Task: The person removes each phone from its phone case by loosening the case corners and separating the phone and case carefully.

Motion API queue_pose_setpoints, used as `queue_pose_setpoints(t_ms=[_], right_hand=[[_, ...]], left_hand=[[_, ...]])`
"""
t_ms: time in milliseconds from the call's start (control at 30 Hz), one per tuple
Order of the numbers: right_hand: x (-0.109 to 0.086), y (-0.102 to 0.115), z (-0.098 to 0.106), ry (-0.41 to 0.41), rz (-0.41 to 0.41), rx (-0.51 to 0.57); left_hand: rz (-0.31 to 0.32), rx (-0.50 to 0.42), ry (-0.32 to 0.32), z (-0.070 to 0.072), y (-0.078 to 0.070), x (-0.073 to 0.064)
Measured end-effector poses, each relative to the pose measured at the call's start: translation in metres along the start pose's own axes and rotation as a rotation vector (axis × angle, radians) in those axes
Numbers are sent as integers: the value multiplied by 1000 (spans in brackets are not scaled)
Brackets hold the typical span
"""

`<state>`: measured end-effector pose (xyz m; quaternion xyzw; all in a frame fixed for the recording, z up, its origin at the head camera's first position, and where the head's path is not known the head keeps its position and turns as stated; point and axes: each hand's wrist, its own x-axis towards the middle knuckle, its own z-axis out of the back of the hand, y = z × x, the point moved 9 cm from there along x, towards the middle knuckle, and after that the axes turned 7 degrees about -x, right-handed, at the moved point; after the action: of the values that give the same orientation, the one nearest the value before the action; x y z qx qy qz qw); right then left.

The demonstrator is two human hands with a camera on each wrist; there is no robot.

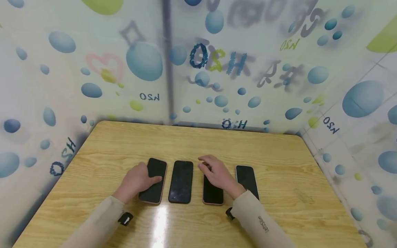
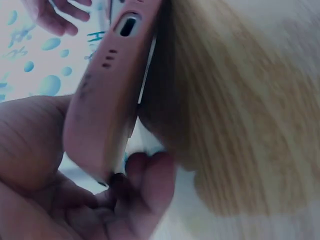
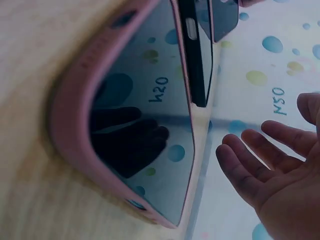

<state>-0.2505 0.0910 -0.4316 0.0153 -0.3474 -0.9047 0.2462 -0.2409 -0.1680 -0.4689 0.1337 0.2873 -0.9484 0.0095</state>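
Note:
Four-sided phones lie in a row, screens dark. At the left, my left hand (image 1: 136, 181) grips a pink-cased phone (image 1: 156, 166), its thumb over the screen. The left wrist view shows that phone's pink edge (image 2: 107, 80) between the thumb and curled fingers (image 2: 159, 180). Beside it lies a black phone (image 1: 181, 182). My right hand (image 1: 218, 174) hovers over another pink-cased phone (image 1: 213, 195), partly hiding it. In the right wrist view its fingers (image 3: 240, 165) are spread and loosely bent, apart from the phone and holding nothing. A light-edged phone (image 1: 246, 178) lies at the right, partly behind the right wrist.
The phones rest on a wood-grain table (image 1: 279, 206), whose far edge meets a wall (image 1: 198, 93) with blue and green drops and lettering. Another patterned wall (image 1: 366, 137) stands at the right. Dark wrist devices (image 1: 125, 218) sit at both sleeves.

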Motion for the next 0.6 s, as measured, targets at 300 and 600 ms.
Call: queue_pose_setpoints(t_ms=[300,600], right_hand=[[6,-6,8,-8,-51,-6],[8,-2,9,9,-42,-4]], left_hand=[[-87,-149,-9,13,-16,-3],[-194,-240,-58,21,-43,-12]])
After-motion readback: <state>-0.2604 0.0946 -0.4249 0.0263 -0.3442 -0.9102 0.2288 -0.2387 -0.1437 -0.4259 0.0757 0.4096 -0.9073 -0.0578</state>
